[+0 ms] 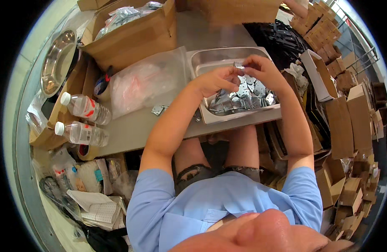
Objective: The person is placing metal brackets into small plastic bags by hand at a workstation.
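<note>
Both my hands are raised over a rectangular steel tray [204, 113] that holds a heap of small flat metal plates with holes [243, 90]. My right hand [262, 71] is closed, thumb and fingertips pinching a small shiny metal piece [239, 65]. Close beside it, my left hand [216, 81] is curled with its fingertips pointing toward that piece. What the left fingers hold, if anything, is hidden. A few loose metal plates [158, 109] lie on the table left of the tray, near my left forearm.
Clear plastic bags [139, 84] lie left of the tray. Behind them stands a cardboard box [134, 40] of bagged parts. Two water bottles [86, 108] lie at the table's left. Black strips [277, 35] pile up at the far right, with small cardboard boxes [321, 27] beyond.
</note>
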